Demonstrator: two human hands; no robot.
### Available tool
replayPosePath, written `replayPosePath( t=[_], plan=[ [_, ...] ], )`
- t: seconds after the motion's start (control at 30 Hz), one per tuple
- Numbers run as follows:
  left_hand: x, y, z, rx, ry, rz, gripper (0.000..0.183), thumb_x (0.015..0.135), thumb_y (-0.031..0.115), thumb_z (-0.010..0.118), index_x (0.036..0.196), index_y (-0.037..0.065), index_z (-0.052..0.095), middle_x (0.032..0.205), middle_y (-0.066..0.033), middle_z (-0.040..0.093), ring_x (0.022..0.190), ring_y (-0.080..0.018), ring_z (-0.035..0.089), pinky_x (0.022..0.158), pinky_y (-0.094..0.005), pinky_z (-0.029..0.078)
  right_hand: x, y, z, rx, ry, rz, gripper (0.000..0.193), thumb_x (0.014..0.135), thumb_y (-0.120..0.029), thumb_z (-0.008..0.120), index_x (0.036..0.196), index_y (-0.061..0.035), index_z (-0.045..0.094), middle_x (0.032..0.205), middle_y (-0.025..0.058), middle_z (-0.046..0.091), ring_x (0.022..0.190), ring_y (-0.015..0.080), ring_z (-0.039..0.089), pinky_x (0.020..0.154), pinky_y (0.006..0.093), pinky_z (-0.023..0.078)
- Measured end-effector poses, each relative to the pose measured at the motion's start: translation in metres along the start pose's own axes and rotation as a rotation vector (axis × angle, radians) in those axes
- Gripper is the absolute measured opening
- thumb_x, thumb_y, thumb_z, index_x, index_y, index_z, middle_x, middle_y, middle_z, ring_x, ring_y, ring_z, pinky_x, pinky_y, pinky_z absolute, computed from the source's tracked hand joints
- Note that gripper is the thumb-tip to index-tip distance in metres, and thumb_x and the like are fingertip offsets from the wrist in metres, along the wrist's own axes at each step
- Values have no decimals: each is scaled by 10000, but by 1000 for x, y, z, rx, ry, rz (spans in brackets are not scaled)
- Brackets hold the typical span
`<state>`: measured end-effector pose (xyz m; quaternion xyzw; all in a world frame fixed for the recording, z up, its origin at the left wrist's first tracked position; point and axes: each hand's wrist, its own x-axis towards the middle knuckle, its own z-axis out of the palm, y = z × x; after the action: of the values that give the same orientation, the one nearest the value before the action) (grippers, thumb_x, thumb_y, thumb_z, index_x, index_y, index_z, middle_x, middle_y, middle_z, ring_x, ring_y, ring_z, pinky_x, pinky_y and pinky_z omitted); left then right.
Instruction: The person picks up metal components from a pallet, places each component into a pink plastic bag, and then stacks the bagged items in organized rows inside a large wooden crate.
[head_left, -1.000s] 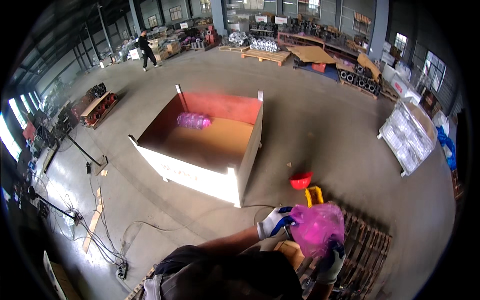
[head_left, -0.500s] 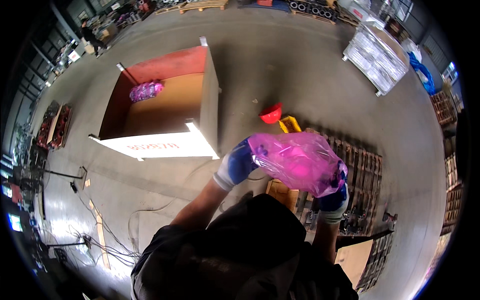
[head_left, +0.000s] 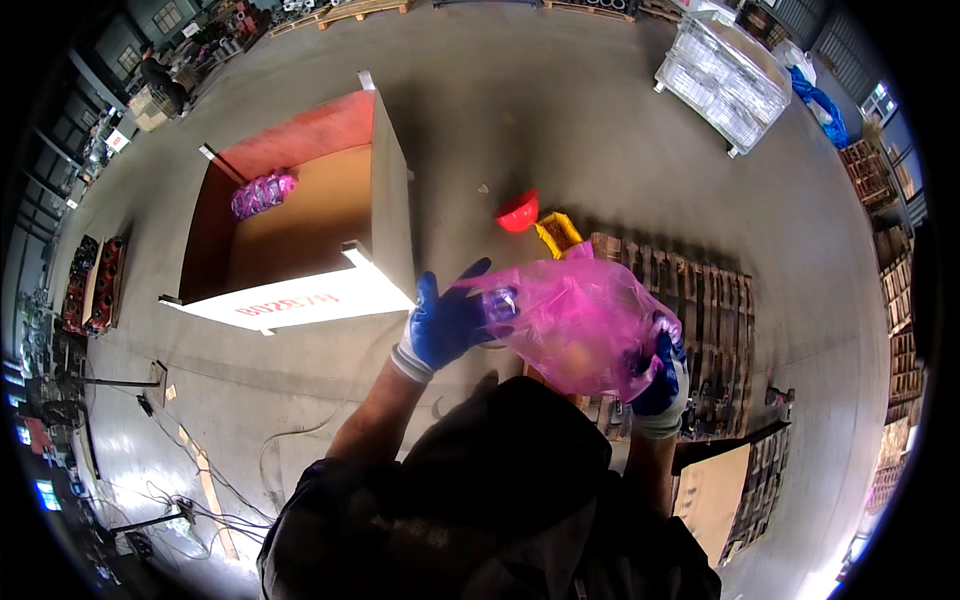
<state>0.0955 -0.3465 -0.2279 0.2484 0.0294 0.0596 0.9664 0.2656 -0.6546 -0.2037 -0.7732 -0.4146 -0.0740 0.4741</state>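
Observation:
A translucent pink plastic bag (head_left: 570, 320) is spread out in front of me, between my two hands. My left hand (head_left: 440, 322), in a blue-coated glove with a white cuff, has its fingers apart. Some of its fingertips show through the bag's left edge; whether they are inside or behind it I cannot tell. On the other side, my right hand (head_left: 660, 382), gloved the same way, is closed on the bag's right edge. To the left stands a large open box (head_left: 285, 312) with a white front and red inner wall. A shiny pink-purple wrapped bundle (head_left: 263, 196) lies in its far left corner.
Beyond the bag are a red bowl (head_left: 518, 212) and a yellow bin (head_left: 558, 232). Wooden pallets (head_left: 715, 320) lie at right, with a cardboard sheet (head_left: 712, 500) nearer me. Cables (head_left: 215, 515) trail at lower left. A film-wrapped crate (head_left: 720, 80) and a distant person (head_left: 163, 80) are farther off.
My left hand has opened its fingers and moved slightly left. The bag looks flatter and more stretched out. My right hand still holds its side.

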Motion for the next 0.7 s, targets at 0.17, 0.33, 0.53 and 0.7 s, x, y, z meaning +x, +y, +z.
replayPosePath(
  t=[0.17,0.33,0.53,0.7],
  plan=[
    [-3,7,-2,117,93,-45,983,864,811,394,1583,165,216,1572,-168,352,1407,-392,399,1130,-636,283,-7,4,4,1162,-9,548,286,942,-115,583,1180,42,607,1059,115,692,983,216,654,863,320,501],
    [-3,11,-14,373,73,-109,784,978,659,383,1566,155,267,1535,-156,413,1367,-357,459,1091,-596,375,-9,-14,-1,726,-117,437,233,996,-154,574,1182,-16,591,1025,45,666,904,130,610,825,271,484],
    [6,-14,-37,970,155,62,433,992,177,581,1409,81,513,1346,-98,585,1175,-232,615,971,-397,518,-25,5,-1,1082,-149,527,369,950,-66,607,1305,11,542,1183,60,639,1021,134,607,922,283,471],
    [21,-28,-56,1596,158,381,351,975,64,600,1323,31,569,1168,-79,667,1078,-229,659,872,-301,558,-20,-1,1,962,-63,682,459,936,-64,662,1362,24,516,1083,78,666,868,112,612,754,283,506]
  ],
)
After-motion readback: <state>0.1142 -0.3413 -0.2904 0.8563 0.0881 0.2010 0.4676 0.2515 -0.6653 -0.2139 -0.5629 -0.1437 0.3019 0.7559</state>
